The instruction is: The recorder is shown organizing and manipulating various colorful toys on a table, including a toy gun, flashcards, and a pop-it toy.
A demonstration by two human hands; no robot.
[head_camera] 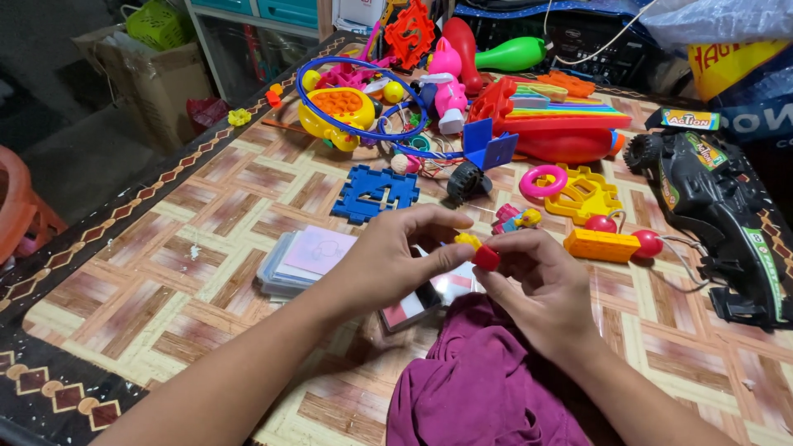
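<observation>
Pinching a small red toy piece (486,258) between them, the left hand (388,260) and the right hand (549,285) meet over the table (165,272), thumbs and fingertips closed narrowly on it; a yellow bit (467,240) sits just at its 10 o'clock, touching the left fingertips. A maroon cloth (479,380) lies at 6 o'clock from the piece, a stack of cards (306,258) at 9 o'clock, a blue puzzle tile (373,193) at 11 o'clock, and a black toy car (719,215) at 3 o'clock.
</observation>
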